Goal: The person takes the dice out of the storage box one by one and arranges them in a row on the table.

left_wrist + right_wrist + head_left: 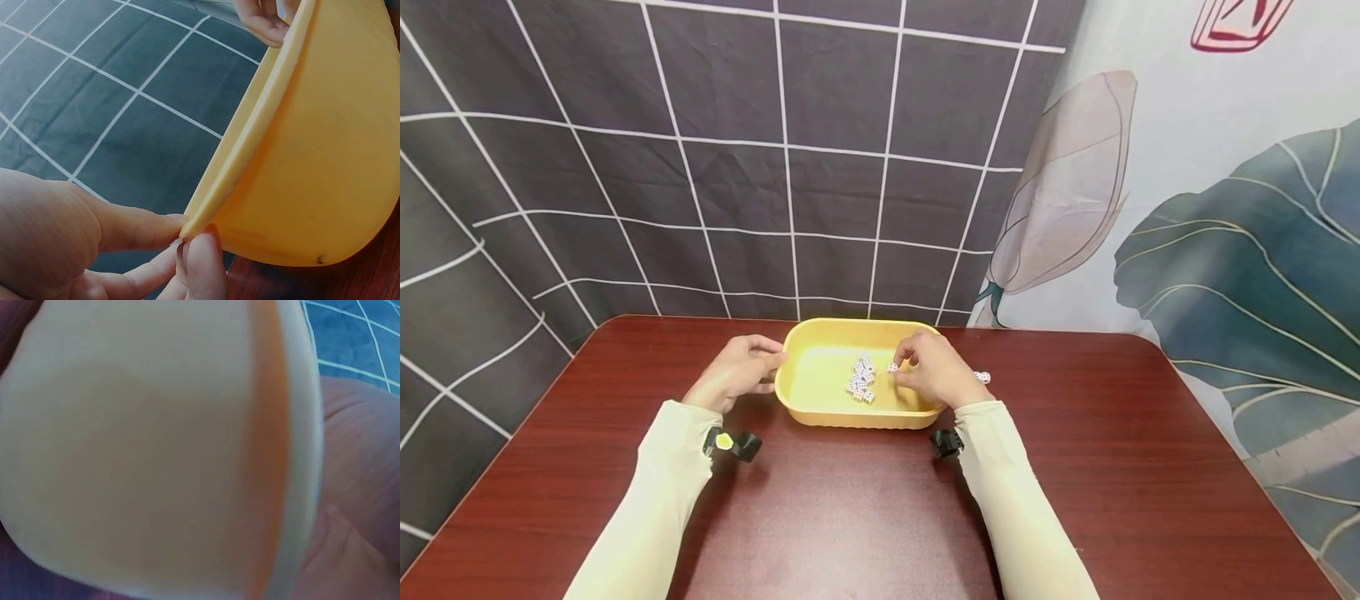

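Note:
A yellow plastic tub point(850, 419) stands on the table, with a loose cluster of white dice point(861, 379) on its floor. At the tub's left end, my left hand point(739, 371) pinches the rim; the left wrist view shows the thumb point(144, 228) on one side of the rim and fingers on the other. My right hand point(934, 367) reaches over the right end into the tub, pinching a single die point(892, 367) between thumb and fingertips. In the right wrist view the tub's outer wall point(137, 456) hides those fingertips.
Several more dice point(982, 377) lie on the table just right of the tub, partly hidden by my right hand. The red-brown wooden table point(850, 508) ends behind the tub at a dark gridded curtain point(835, 192). A leaf-patterned cloth point(1210, 250) hangs at the right.

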The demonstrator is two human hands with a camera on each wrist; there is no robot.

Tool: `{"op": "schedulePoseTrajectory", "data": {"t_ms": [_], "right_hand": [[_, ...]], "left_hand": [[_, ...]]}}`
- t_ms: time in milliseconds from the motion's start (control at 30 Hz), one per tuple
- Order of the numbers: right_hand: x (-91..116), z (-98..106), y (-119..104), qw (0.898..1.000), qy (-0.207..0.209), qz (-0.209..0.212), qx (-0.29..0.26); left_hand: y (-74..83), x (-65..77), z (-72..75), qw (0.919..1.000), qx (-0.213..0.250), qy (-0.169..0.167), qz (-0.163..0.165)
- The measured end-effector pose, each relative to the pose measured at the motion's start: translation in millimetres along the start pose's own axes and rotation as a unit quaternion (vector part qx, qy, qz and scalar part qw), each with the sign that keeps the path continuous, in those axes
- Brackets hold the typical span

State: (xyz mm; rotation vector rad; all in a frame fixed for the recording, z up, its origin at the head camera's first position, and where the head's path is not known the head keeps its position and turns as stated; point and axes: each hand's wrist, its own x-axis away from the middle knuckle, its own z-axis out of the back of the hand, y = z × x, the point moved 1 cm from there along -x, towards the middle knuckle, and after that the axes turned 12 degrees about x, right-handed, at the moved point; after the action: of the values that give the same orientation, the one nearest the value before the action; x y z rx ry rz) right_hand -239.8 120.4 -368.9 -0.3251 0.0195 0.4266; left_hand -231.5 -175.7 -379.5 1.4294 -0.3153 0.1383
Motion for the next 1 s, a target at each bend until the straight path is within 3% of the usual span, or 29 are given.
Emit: {"op": "schedulePoseTrajectory", "data": {"t_ms": [367,1000], "right_hand": [[11.5,19.3,9.7,0.999,0.015,0.029,-0.005],[26.8,44.2,34.5,1.0,0.027,0.003,-0.015]], "left_hand": [[0.6,-1.3,-0.6,1.0,-0.002,0.002,-0.002],[-0.6,-1.6,0.5,1.0,0.002,0.001,-0.001]]}}
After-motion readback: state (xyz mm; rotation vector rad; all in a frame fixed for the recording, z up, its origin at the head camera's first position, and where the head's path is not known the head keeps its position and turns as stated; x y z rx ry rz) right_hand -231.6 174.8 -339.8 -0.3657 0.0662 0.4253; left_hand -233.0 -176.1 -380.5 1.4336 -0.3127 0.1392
